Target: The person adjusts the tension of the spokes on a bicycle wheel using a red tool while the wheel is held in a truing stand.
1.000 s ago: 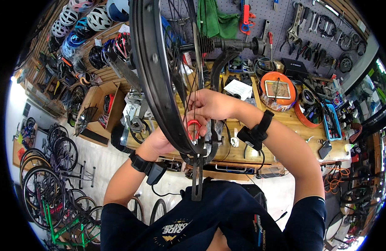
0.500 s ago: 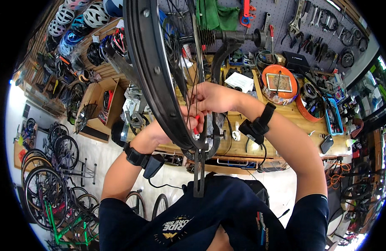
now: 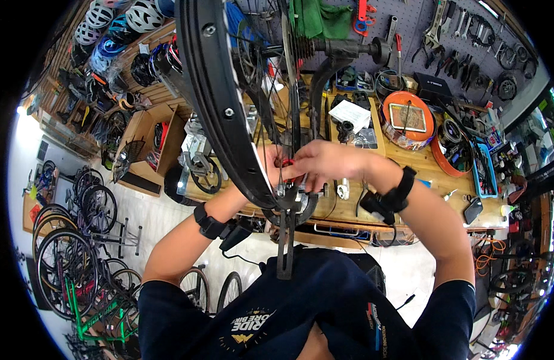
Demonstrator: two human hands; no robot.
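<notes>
A bicycle wheel with a black rim (image 3: 227, 114) stands upright in a dark truing stand (image 3: 326, 75), its spokes running up to the hub and cassette. Low on the wheel, my two hands meet among the spokes. My right hand (image 3: 331, 162) comes from the right, its fingers closed on a small red spoke wrench (image 3: 287, 162). Partly behind the rim and spokes, my left hand (image 3: 271, 162) has its fingers bent close beside that wrench; what they grip is hidden. The stand's slotted bar (image 3: 284, 252) points toward my chest below.
On the wooden workbench (image 3: 403, 201) are an orange round tray (image 3: 430, 117), a blue bin (image 3: 484, 171), papers (image 3: 351, 114) and a phone (image 3: 472, 210). An open cardboard box (image 3: 146, 150) is at the left. Bicycles (image 3: 72, 276) stand at lower left.
My right hand has moved down and nearer the rim, with its fingers now at the red spoke wrench. The wrench is slightly higher in view; the whole view has shifted a little.
</notes>
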